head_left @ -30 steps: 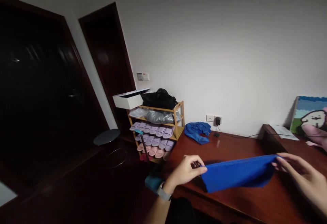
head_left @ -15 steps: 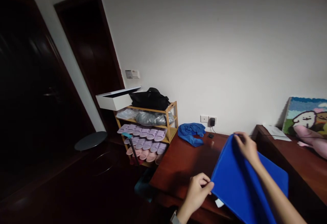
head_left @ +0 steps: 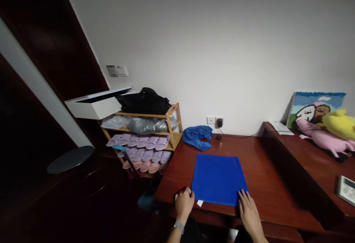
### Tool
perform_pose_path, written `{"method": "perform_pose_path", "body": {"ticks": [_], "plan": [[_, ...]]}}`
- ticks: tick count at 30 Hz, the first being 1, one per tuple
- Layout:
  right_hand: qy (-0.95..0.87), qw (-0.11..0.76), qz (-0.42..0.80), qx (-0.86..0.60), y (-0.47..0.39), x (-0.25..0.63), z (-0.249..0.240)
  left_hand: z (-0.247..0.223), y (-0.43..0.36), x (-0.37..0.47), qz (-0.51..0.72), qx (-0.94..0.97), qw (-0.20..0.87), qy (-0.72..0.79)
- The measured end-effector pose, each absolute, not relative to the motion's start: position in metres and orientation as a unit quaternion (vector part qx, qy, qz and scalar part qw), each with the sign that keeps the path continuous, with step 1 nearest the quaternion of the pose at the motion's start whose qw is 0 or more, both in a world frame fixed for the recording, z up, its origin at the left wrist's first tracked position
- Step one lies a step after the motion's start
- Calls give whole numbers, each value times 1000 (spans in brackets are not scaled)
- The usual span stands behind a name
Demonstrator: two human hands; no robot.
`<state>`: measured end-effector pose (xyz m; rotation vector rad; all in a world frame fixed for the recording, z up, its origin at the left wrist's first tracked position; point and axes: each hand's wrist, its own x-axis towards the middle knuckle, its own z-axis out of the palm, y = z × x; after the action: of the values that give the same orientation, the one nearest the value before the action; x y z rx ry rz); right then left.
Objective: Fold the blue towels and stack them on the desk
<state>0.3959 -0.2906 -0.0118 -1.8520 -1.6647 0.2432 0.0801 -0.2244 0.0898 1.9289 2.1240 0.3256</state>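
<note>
A square blue cloth (head_left: 220, 178) lies flat on the reddish-brown wooden table (head_left: 172, 184), with a small white tag (head_left: 200, 203) showing at its front edge. My left hand (head_left: 184, 203) is at the cloth's front left corner, its fingers curled and closed on that corner. Fingers stretched out, my right hand (head_left: 249, 209) rests open on the front right corner. A second, crumpled blue cloth (head_left: 197, 136) sits at the back left of the table, near the wall.
Left of the table stands a wooden rack (head_left: 173, 124) with rows of slippers (head_left: 144, 141), a black bag (head_left: 145, 101) and a white box (head_left: 94, 108). A raised wooden surface on the right holds plush toys (head_left: 321, 135) and a calculator-like device (head_left: 346, 189). A plugged-in charger (head_left: 220, 123) trails a cord.
The blue cloth, held up and folded over half a second ago, now lies spread flat. My right hand has come down from its upper edge to the front corner. The view has shifted right.
</note>
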Motion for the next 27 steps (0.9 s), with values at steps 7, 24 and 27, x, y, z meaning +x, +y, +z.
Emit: {"method": "perform_pose_path", "body": {"ticks": [7,24,27], "plan": [[-660,249,104,-701,-319,426,-23,82,-235,68,105,682,91,718],[-640,75,77,-761,-256,404,7,53,-220,212,242,851,33,466],[-652,52,72,-753,-257,405,-3,34,-213,250,203,872,81,438]]}}
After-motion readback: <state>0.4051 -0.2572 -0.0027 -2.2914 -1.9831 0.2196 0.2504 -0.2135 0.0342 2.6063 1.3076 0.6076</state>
